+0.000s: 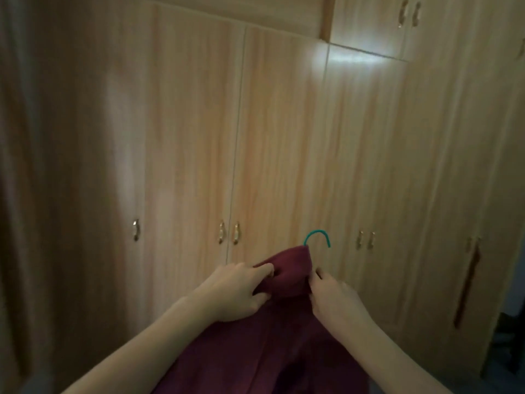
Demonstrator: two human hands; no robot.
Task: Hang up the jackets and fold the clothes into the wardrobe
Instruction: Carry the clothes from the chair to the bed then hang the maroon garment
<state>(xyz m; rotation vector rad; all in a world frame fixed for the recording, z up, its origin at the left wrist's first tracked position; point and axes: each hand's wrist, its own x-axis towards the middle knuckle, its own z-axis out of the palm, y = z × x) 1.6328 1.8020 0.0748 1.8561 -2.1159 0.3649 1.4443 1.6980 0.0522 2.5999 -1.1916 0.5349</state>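
Landmark: the jacket (pixel 284 331), maroon, held up in front of the closed wardrobe (pixel 284 137), low centre of view.

Left of the jacket's collar: left hand (pixel 237 291), grip closed on a bunch of collar cloth, fingertips dug into a fold. Cloth creases deep under the fingers, so soft and limp, fleece-like by the look; probably light to medium weight, not slippery, not fragile. It won't hold shape, so lifting by the body would let it sag.

Above the collar: teal hook (pixel 316 237) of a hanger sticks out of the neck opening. The hanger inside is the only stiff part. Best hold, I judge: the hook or the neck just below it for carrying, with the shoulders pinched only for straightening the cloth on the hanger.

Right of the collar: right hand (pixel 336 300), grip pinched narrow on the collar edge, thumb up against the cloth.

Hard to make out: the hanger's arms are hidden inside the jacket, so can't tell if the shoulders sit square. Hem and sleeves are cut off below. All doors nearest the jacket are shut, the rail is unseen. A dark gap far right of the jacket, maybe a door ajar, unclear. Frame is dim and blurred.
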